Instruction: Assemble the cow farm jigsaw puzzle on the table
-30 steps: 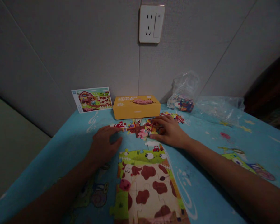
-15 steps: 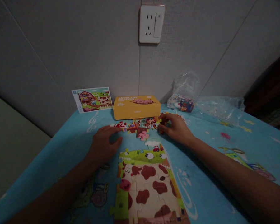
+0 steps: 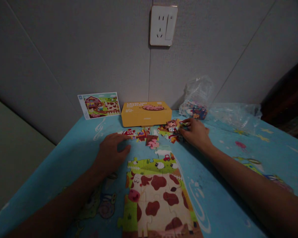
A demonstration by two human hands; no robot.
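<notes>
A partly joined cow puzzle (image 3: 156, 195) lies on the blue patterned table cover (image 3: 213, 185) in front of me. My left hand (image 3: 110, 153) rests flat and open on the cover just left of the puzzle's top edge, fingertips near a red barn piece (image 3: 129, 132). My right hand (image 3: 196, 134) lies further back and right, fingers curled over loose puzzle pieces (image 3: 171, 129); whether it grips one is hidden. A pink pig piece (image 3: 152, 142) lies apart between the two hands.
A yellow puzzle box (image 3: 146, 113) stands against the wall, with a reference picture card (image 3: 99, 105) leaning to its left. A clear bag of pieces (image 3: 196, 99) and crumpled plastic wrap (image 3: 234, 115) lie at back right. A wall socket (image 3: 163, 25) is above.
My right hand has slid to the right and back, dragging loose pieces with it away from the pig piece. My left hand has stayed in place.
</notes>
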